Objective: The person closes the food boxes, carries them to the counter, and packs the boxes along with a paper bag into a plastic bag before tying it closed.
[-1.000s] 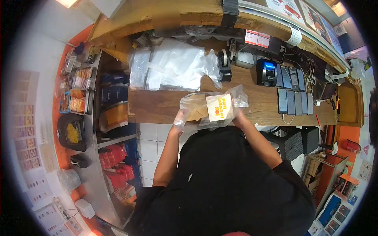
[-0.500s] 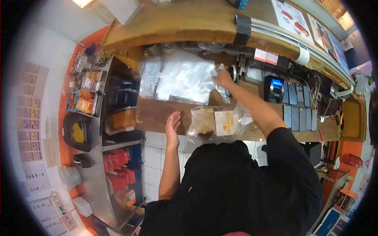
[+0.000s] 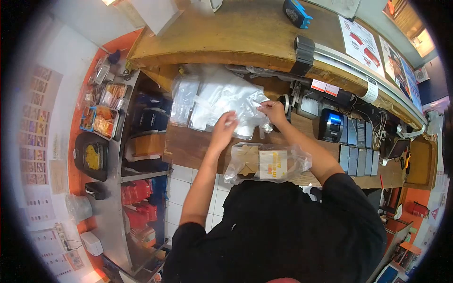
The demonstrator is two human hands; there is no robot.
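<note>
A stack of clear plastic bags (image 3: 222,96) lies on the wooden counter beneath the raised shelf. My right hand (image 3: 275,113) is at the right edge of the stack, thumb and fingers pinched on a plastic bag. Over the lower middle of the bags is my left hand (image 3: 222,131), its fingers apart and slightly blurred, with nothing visible in them. Close to my body, a clear bag (image 3: 299,162) holds a brown cardboard box (image 3: 248,161) and a white box with yellow print (image 3: 273,164), at the counter's front edge.
To the right stand a black printer (image 3: 330,125) and several phones (image 3: 359,158) in rows. A wooden shelf (image 3: 212,49) overhangs the counter. On the left, a steel side counter carries food trays (image 3: 104,121) and a black tub (image 3: 92,156).
My left hand has moved up and right, from in front of the counter to above the bags. My right hand stays at the bags' right edge. The whole view has shifted slightly.
</note>
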